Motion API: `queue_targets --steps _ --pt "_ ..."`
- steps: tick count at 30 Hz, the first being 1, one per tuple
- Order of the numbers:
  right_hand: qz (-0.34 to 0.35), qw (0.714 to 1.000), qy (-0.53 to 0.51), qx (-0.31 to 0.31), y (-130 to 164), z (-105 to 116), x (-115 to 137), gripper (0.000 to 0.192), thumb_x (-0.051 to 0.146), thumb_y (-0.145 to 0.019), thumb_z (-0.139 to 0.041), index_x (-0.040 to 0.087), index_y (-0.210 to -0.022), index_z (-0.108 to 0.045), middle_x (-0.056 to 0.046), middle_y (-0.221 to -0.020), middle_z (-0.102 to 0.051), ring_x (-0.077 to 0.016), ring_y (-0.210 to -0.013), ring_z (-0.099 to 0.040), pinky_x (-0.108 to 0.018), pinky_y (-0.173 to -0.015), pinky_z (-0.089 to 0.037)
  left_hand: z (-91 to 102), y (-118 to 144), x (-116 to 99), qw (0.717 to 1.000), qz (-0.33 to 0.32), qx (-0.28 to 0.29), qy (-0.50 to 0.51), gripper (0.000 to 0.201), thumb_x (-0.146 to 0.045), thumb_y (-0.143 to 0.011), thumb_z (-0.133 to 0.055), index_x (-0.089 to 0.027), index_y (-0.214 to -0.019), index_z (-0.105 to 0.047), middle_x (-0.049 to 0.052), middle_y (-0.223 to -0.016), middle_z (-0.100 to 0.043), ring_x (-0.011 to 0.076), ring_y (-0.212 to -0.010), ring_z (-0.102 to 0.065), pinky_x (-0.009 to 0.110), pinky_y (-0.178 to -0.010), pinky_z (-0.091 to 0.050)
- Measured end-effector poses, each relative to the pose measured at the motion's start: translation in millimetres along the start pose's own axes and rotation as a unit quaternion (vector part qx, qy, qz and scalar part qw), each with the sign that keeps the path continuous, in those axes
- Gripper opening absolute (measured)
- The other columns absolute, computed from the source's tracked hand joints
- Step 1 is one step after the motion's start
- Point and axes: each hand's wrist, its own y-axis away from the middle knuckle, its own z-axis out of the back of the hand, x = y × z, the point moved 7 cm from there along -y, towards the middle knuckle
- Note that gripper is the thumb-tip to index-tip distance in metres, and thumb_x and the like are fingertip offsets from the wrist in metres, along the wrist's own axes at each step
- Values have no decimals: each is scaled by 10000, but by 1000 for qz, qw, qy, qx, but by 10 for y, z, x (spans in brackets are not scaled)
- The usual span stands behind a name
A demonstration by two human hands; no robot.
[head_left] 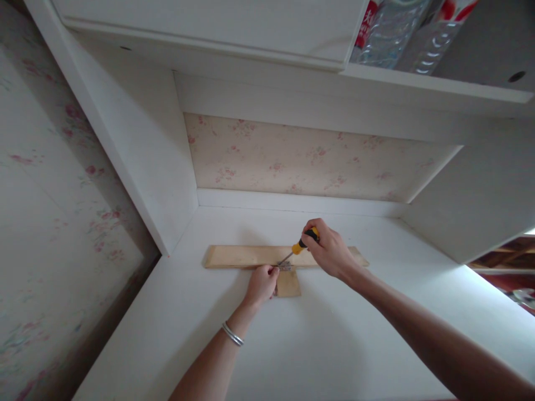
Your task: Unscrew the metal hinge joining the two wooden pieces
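My right hand [328, 248] is wrapped round the black-and-yellow handle of a screwdriver [297, 246]. Its shaft slants down to the left, and the tip meets a small metal hinge [284, 266]. That hinge lies across a long wooden board [238, 256] and a short wooden piece [289, 284] below it. Close to the hinge's left end, my left hand [262, 284] has its thumb and fingertips pinched together at the board's lower edge. What sits between those fingertips is too small to make out. A silver bangle circles the left wrist.
The boards lie on a white tabletop [326, 340]. White side panels [137, 122] rise left and right, with floral wallpaper [284, 159] at the back. Overhead, a shelf holds clear plastic bottles [393, 33]. Shelving with other objects [507, 262] shows at the right edge.
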Motion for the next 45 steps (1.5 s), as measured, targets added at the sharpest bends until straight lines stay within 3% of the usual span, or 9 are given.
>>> queue_targets --steps 7,13,23,45 --pt "14 999 33 0 -36 -15 -12 133 296 -833 -412 219 -930 -460 -24 -812 -595 -171 -691 -537 -291 -663 -371 -14 -27 46 1000 5 0 1 354 -434 -876 -417 -135 -825 -599 0 -526 -554 96 -367 -480 192 -361 -307" --pt "6 1000 1 -30 -76 111 60 121 284 -812 -445 226 -915 -472 -12 -773 -593 -165 -670 -529 -279 -638 -366 -4 -19 28 1000 1 2 -11 353 -423 -877 -406 -137 -828 -607 16 -553 -584 116 -388 -504 215 -365 -325" --pt "17 1000 6 13 -13 -37 90 111 287 -830 -425 232 -918 -462 -4 -773 -582 -165 -677 -523 -276 -646 -353 -6 -15 24 1000 -2 8 13 351 -415 -876 -403 -136 -799 -602 -5 -477 -528 104 -348 -474 195 -343 -312" --pt "13 999 35 12 -41 0 101 105 281 -827 -427 222 -907 -460 -1 -757 -573 -155 -653 -505 -268 -621 -343 -6 -6 8 1000 4 7 19 364 -420 -865 -407 -128 -815 -618 -7 -461 -528 102 -340 -471 194 -346 -316"
